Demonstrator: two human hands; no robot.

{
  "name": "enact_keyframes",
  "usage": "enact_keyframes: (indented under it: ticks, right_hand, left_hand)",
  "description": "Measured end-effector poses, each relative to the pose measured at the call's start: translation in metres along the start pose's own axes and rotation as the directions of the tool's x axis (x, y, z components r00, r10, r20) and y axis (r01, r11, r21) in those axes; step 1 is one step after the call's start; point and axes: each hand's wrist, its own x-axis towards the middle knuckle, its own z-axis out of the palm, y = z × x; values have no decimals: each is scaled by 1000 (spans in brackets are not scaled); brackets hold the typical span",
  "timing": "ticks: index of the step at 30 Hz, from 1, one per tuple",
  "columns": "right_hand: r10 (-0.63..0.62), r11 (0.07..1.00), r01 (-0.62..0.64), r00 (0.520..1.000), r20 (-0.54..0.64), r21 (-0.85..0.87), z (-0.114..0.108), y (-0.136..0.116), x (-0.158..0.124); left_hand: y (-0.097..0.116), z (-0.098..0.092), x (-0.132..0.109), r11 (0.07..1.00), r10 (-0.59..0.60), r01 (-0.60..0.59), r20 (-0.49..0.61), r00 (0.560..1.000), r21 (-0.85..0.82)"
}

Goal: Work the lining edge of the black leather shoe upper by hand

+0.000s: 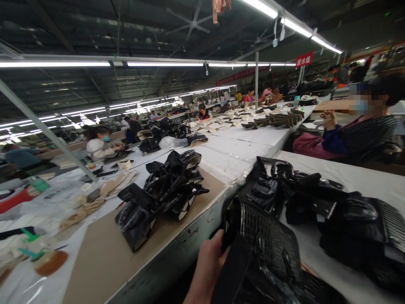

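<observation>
Head view of a long factory workbench under strip lights. At the bottom centre the left hand (207, 266) rises from the lower edge and grips a black crocodile-embossed leather piece (268, 240); the thumb lies along the piece's left edge with the fingers hidden behind it, so the hand is closed around that edge. The right hand is out of view.

The held piece stands near the lower centre, between the near bench edge and the white-covered table (348, 177) on the right. Its long axis runs from the lower right, where it merges with more black leather at the picture's bottom edge, up and to the left; its upper end, at the thumb, points toward the bench. The embossed face is turned to the camera.

Just behind it, on the white-covered table, lies a heap of black glossy leather parts (303, 194), extending right to a ribbed black part (389, 228). On the brown board of the central bench (104, 257) rests a separate pile of black shiny uppers (164, 190), well apart from the hand. Further back lie flat beige cut pieces (110, 185) and dark wedge-shaped pieces (272, 120). A person in a striped top (363, 131) sits at right; other workers sit along the far benches.
</observation>
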Motion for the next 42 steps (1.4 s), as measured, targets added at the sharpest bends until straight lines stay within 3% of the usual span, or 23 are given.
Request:
enact_keyframes:
  ticks: [1, 2, 3, 4, 5, 6, 7, 9, 12, 14, 16, 19, 21, 26, 30, 33, 37, 40, 42]
  right_hand:
    - [123, 982, -126, 992, 33, 137, 6, -3, -6]
    - [288, 898, -309, 951, 112, 313, 10, -4, -12]
    - [447, 721, -505, 862, 240, 474, 11, -3, -15]
    - [552, 491, -660, 741, 383, 568, 9, -1, -14]
    - [604, 286, -747, 626, 493, 600, 5, 1, -10]
    - [631, 168, -787, 548, 549, 593, -3, 2, -2]
    - [648, 207, -776, 565, 511, 596, -12, 1, 9]
    - [590, 389, -684, 699, 404, 617, -34, -7, 37]
    - [288, 769, -380, 924, 251, 515, -61, -26, 73]
    - [68, 905, -144, 978, 198, 401, -72, -36, 84]
    - [-67, 943, -21, 966, 252, 331, -78, -40, 87]
    - [-145, 939, -28, 873, 466, 343, -81, -41, 85]
    - [-148, 932, -78, 808, 570, 353, -80, -41, 86]
    - [-85, 916, -216, 720, 689, 339, -76, -46, 103]
    - [-109, 924, -210, 658, 745, 320, -81, -47, 128]
    - [-129, 945, -157, 628, 767, 287, -85, -45, 146]
    - [-122, 972, -83, 615, 779, 219, -81, -39, 153]
    - [-114, 962, -126, 621, 775, 243, -76, -32, 143]
    - [-93, 954, -171, 617, 781, 248, -74, -26, 134]
  left_hand:
    - [11, -12, 1, 998, 10, -8, -18, 1000, 61]
    - [23, -23, 2, 990, 19, -15, -30, 999, 138]
    - [36, -30, 2, 948, 15, -17, 11, 1000, 317]
    - [48, -35, 2, 876, -11, -15, 51, 999, 481]
    - [58, -37, 2, 801, -22, -41, 97, 995, 598]
    - [68, -36, 2, 731, -25, -86, 153, 988, 677]
    - [75, -32, 3, 686, -19, -140, 210, 978, 714]
    - [83, -22, 6, 668, 16, -254, 328, 945, 700]
    - [81, -5, 13, 732, 43, -359, 487, 872, 579]
    - [74, 5, 18, 789, 76, -399, 571, 818, 467]
    - [65, 13, 22, 825, 133, -425, 603, 786, 372]
    - [56, 23, 25, 820, 156, -446, 608, 779, 360]
    - [53, 27, 26, 796, 119, -450, 624, 772, 404]
    - [62, 29, 26, 687, 69, -491, 624, 778, 536]
    - [77, 19, 30, 661, 57, -485, 606, 793, 573]
    - [85, 16, 36, 648, 68, -484, 589, 805, 587]
    - [80, 25, 43, 621, 88, -476, 549, 831, 622]
    - [73, 37, 45, 637, 72, -464, 552, 831, 615]
    - [69, 43, 44, 664, 57, -472, 590, 805, 580]
